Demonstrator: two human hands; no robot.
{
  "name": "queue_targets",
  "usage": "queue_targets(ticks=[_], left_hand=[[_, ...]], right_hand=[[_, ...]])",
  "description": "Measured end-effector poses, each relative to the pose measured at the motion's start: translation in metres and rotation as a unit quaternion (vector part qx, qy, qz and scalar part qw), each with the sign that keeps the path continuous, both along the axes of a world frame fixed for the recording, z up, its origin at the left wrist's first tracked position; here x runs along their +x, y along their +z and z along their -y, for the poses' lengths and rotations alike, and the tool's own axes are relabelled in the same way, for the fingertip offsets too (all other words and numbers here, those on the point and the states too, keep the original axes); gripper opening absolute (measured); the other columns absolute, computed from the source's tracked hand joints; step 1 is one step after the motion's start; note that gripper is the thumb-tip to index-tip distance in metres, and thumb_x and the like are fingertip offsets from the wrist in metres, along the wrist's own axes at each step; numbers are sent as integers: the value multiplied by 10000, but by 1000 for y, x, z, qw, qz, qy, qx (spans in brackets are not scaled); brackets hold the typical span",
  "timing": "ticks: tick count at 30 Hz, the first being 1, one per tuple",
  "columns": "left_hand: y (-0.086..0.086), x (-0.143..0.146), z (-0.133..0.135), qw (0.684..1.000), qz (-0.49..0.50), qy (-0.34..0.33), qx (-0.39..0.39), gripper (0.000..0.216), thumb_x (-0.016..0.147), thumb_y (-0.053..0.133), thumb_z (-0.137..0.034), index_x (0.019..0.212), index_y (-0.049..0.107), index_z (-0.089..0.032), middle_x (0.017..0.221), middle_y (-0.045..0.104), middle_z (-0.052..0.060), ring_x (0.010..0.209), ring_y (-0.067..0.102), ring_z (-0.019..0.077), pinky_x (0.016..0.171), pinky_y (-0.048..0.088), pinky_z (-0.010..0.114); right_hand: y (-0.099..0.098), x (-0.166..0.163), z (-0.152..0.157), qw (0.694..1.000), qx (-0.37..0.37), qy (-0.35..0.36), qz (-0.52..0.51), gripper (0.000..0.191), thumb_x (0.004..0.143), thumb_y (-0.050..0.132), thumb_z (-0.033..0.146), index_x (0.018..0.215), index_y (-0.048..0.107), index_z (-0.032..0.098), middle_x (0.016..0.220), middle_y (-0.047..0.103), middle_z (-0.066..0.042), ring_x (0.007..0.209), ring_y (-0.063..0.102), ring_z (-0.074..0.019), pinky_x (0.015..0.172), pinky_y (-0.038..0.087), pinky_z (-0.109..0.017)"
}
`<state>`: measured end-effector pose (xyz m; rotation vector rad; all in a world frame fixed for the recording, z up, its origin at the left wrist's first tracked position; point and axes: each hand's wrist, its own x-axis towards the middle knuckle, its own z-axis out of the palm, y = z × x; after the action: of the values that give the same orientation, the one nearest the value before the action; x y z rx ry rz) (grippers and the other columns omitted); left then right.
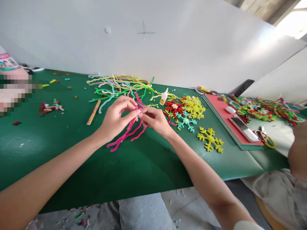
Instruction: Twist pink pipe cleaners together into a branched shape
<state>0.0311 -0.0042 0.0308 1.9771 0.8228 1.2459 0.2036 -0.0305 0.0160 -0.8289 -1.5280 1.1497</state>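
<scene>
My left hand (119, 114) and my right hand (155, 120) meet above the middle of the table, fingertips pinched together on a small pink pipe-cleaner piece (138, 110). Its exact shape is partly hidden by the fingers. Beneath them lie several long magenta pipe cleaners (118, 140). A grey blade tip and a red handle loop of a pair of scissors (167, 117) show around my right hand; whether that hand touches them I cannot tell. A white glue bottle (163, 96) stands upright beyond it. Red, turquoise and yellow pipe-cleaner snowflakes (210, 140) lie to the right.
Loose coloured pipe cleaners (115, 84) spread along the wall behind. A wooden stick (93, 112) and cut scraps (51, 107) lie on the left. At right are a red folder (217, 110), a white phone-like device (243, 128), more scissors (265, 138) and another person's arm (298, 153).
</scene>
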Motion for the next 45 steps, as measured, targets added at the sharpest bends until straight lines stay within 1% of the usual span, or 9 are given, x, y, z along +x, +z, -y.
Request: queue_targets(ticks=[5, 9, 13, 16, 22, 29, 36, 43, 45], left_hand=[[7, -3, -2, 999, -17, -36, -18, 134, 812, 667, -344, 794, 678, -211, 1061, 586, 65, 1036, 570, 219, 832, 515, 310], [13, -6, -2, 997, -63, -30, 33, 112, 811, 668, -327, 776, 698, -226, 1057, 608, 50, 920, 591, 189, 830, 500, 313], [14, -11, -7, 989, -89, -28, 119, 101, 820, 666, -325, 772, 708, -246, 1034, 631, 41, 1009, 590, 216, 956, 442, 363], [13, -13, -11, 981, -97, -42, 160, 96, 808, 684, -315, 742, 702, -248, 991, 652, 43, 1007, 595, 227, 959, 439, 384], [10, -10, -8, 977, -126, -36, 167, 99, 847, 628, -294, 791, 674, -226, 928, 659, 43, 924, 607, 206, 902, 464, 366], [7, -8, -6, 977, -142, -33, 154, 84, 853, 592, -268, 804, 642, -220, 924, 635, 39, 915, 592, 202, 884, 460, 358], [9, -10, -9, 964, -150, -29, 216, 108, 861, 588, -277, 799, 654, -218, 920, 648, 50, 907, 597, 203, 876, 458, 362], [8, -11, -10, 966, -156, -25, 204, 101, 849, 604, -283, 793, 669, -230, 917, 665, 52, 920, 600, 218, 910, 458, 394], [5, -12, -10, 965, -145, -2, 220, 91, 849, 606, -270, 791, 666, -232, 920, 661, 52, 923, 599, 223, 912, 459, 407]], right_hand=[[4, 6, 1, 1000, -8, -3, 16, 293, 830, 654, 416, 707, 592, 158, 647, 512, 15, 550, 407, -76, 479, 304, -223], [7, 8, 2, 1000, -23, 18, 10, 271, 840, 641, 390, 712, 586, 158, 652, 493, 19, 545, 378, -72, 479, 276, -224], [7, 8, 2, 1000, -17, 17, 10, 240, 836, 650, 379, 752, 625, 156, 637, 469, 26, 536, 350, -73, 482, 257, -233], [7, 8, 2, 1000, -22, 18, 14, 283, 818, 667, 406, 701, 611, 154, 625, 456, 27, 533, 334, -73, 481, 241, -237], [6, 9, 0, 999, -36, 29, 5, 314, 816, 675, 420, 679, 576, 155, 576, 396, 46, 497, 300, -64, 464, 198, -238], [-1, 6, 0, 999, -50, 21, -8, 319, 812, 674, 430, 682, 575, 157, 546, 386, 55, 479, 284, -60, 458, 198, -231], [-1, 6, -1, 998, -48, 23, -17, 306, 819, 673, 401, 679, 563, 153, 554, 398, 53, 478, 301, -57, 456, 205, -228], [5, 6, 1, 998, -53, 24, -1, 323, 807, 684, 424, 681, 557, 154, 556, 385, 59, 463, 282, -50, 429, 192, -223], [6, 7, 0, 997, -70, 33, -12, 354, 815, 673, 457, 677, 549, 155, 524, 341, 73, 443, 264, -47, 419, 193, -218]])
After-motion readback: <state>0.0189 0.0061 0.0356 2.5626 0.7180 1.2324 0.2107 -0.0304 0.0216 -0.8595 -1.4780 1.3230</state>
